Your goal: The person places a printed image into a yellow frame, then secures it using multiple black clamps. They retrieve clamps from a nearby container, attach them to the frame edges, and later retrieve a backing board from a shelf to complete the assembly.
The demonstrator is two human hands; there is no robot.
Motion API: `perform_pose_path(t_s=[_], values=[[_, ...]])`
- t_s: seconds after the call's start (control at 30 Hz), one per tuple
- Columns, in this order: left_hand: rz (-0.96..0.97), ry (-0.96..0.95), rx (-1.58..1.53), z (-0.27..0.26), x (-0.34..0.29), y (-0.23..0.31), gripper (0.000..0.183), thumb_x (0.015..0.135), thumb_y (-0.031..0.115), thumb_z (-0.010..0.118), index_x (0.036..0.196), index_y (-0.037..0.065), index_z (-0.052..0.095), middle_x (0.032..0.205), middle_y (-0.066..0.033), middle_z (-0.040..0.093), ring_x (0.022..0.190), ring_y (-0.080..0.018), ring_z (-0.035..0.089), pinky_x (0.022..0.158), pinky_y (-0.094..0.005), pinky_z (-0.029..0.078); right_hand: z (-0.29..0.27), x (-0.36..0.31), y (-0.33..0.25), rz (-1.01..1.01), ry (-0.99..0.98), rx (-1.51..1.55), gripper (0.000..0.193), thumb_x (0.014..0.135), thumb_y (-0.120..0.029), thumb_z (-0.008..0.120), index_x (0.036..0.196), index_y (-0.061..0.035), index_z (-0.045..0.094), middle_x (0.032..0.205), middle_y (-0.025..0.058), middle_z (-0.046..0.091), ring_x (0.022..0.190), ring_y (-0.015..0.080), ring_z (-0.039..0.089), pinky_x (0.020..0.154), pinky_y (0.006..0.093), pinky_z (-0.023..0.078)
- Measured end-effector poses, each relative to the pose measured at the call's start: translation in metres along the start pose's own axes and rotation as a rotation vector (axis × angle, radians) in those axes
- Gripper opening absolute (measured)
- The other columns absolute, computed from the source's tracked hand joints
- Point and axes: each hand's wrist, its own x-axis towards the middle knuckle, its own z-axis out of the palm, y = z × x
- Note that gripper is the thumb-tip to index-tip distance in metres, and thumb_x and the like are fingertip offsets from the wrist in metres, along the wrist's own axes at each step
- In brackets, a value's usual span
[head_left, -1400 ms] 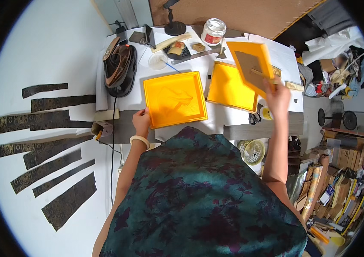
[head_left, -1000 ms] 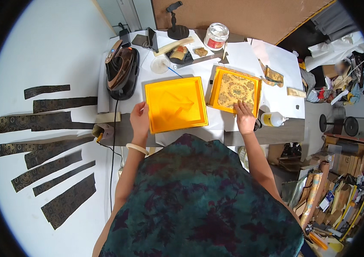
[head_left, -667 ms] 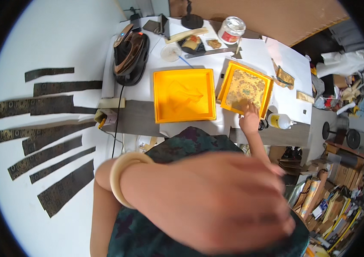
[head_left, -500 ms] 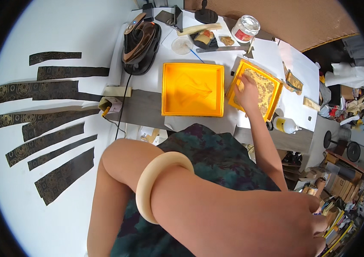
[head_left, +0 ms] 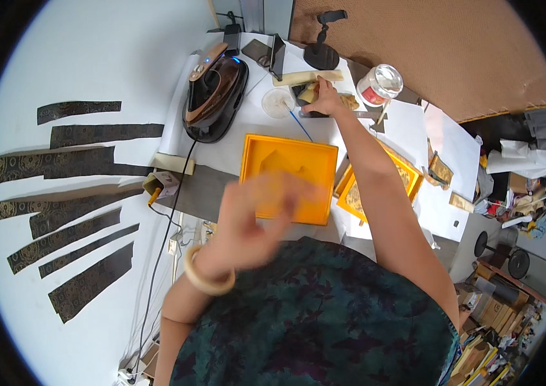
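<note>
My left hand (head_left: 254, 222), smeared by motion, passes over the near part of a yellow box (head_left: 244, 151); its fingers are too blurred to read. A cream bangle (head_left: 209, 276) circles that wrist. My right hand (head_left: 327, 100) stretches far forward, thumb and fingers spread over a small black dish or wrapper (head_left: 299, 93) with a yellowish piece (head_left: 309, 94) in it. Whether the fingertips touch it, I cannot tell. Partly under my right forearm lies a second yellow box piece (head_left: 354, 201) with a gold patterned panel (head_left: 353, 193).
A brown and black iron (head_left: 212, 96) rests on its stand at the back left, its cord dropping off the table. Round the right hand are a clear round lid (head_left: 278, 103), a thin blue stick (head_left: 302, 126) and a jar (head_left: 380, 85). Dark patterned strips (head_left: 80, 164) hang on the left wall.
My right hand has left the patterned box piece and moved forward to the black dish. My left hand has swung from the lower right to above the yellow box. The view has shifted.
</note>
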Motion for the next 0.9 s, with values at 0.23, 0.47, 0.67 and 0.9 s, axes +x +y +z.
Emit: perform_pose_path(t_s=[0.23,0.47,0.67,0.9], values=[[-0.488,0.385,-0.623,0.033,0.044,-0.207,0.027,0.095,0.009,0.061,0.121,0.000,0.061,0.117,-0.0089,0.065,0.111,-0.0188,0.062,0.095,-0.0329,0.049,0.012,0.002,0.013,-0.074,0.091,0.209,0.104,0.062,-0.035,0.088,0.147,0.0016,0.041,0.138,0.0243,0.052,0.126,0.0377,0.053,0.108,0.0401,0.044],[-0.818,0.437,-0.613,0.067,0.120,-0.251,0.071,0.092,0.035,0.072,0.147,0.011,0.035,0.134,-0.0092,0.056,0.122,-0.0244,0.056,0.096,-0.0417,0.049,0.009,-0.077,-0.035,-0.059,0.429,0.637,0.096,0.063,-0.028,0.091,0.141,0.0053,0.046,0.125,0.0190,0.060,0.112,0.0280,0.061,0.098,0.0356,0.049],[-0.530,0.491,-0.992,0.064,0.106,-0.257,0.058,0.088,0.010,0.076,0.136,0.005,0.044,0.122,-0.0117,0.063,0.106,-0.0241,0.067,0.085,-0.0371,0.059,-0.056,-0.131,-0.057,-0.523,0.121,0.570,0.095,0.064,-0.032,0.090,0.144,-0.0045,0.048,0.146,0.0263,0.046,0.134,0.0386,0.048,0.110,0.0414,0.041],[-0.647,0.370,-0.917,0.022,0.054,-0.213,0.041,0.092,0.015,0.068,0.128,0.000,0.058,0.119,-0.0116,0.068,0.105,-0.0231,0.068,0.087,-0.0359,0.057,-0.021,-0.019,0.082,0.250,0.121,0.023,0.078,0.084,-0.034,0.067,0.148,-0.0019,0.035,0.135,0.0314,0.052,0.120,0.0433,0.058,0.103,0.0459,0.049]])
